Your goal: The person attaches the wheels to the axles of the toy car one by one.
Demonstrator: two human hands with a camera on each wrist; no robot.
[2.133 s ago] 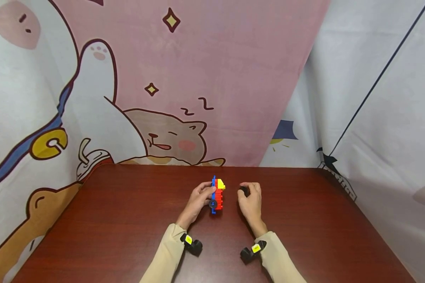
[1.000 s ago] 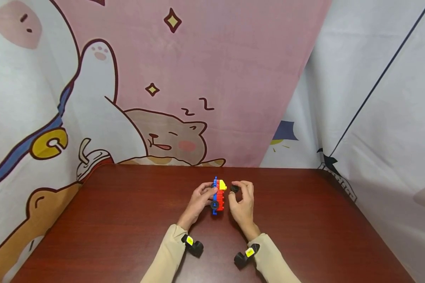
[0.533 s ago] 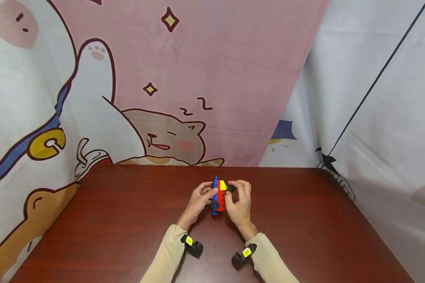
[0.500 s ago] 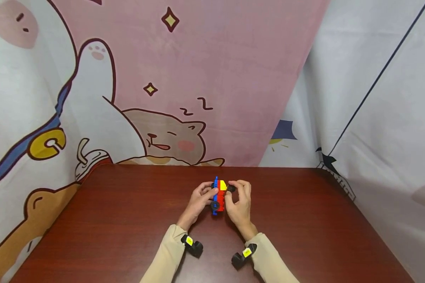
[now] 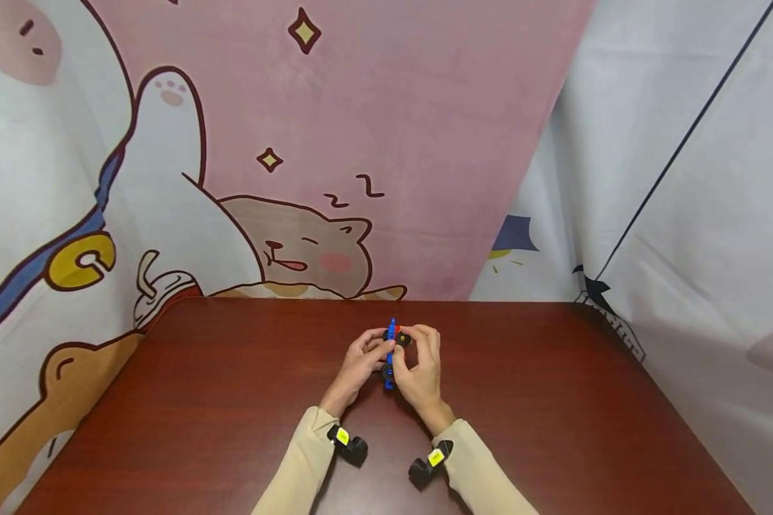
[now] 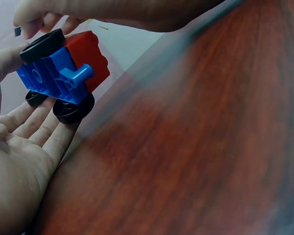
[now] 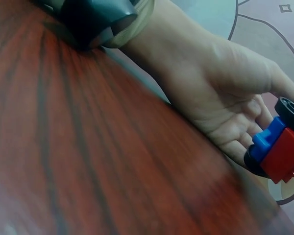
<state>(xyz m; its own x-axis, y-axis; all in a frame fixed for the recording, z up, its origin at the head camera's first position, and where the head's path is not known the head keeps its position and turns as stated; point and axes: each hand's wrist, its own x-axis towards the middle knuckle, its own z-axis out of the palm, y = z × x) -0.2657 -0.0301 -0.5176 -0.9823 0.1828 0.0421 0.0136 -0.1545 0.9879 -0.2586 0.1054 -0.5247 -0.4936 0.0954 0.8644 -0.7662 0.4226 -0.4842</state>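
Observation:
My left hand (image 5: 359, 361) holds a building-block toy car (image 5: 389, 357) on its side, thumb on the blue underside. In the left wrist view the car (image 6: 56, 76) has a blue chassis, a red block body and black wheels (image 6: 73, 110); the left palm (image 6: 19, 171) faces up beneath it. My right hand (image 5: 421, 368) pinches a small black wheel (image 5: 404, 339) at the car's far end, its thumb meeting the chassis. Whether that wheel sits on its axle cannot be told. The right fingers cover most of the red body. The right wrist view shows the left hand (image 7: 210, 83) and the car (image 7: 284, 152).
A reddish-brown wooden table (image 5: 232, 400) lies under both hands. Behind it hangs a cartoon-printed cloth (image 5: 438, 143), with white fabric (image 5: 683, 179) on the right. Each wrist carries a black camera (image 5: 354, 450).
My right hand has moved left with the black wheel, from apart to up against the car. The car's red and yellow side has become mostly hidden. The left hand keeps its hold.

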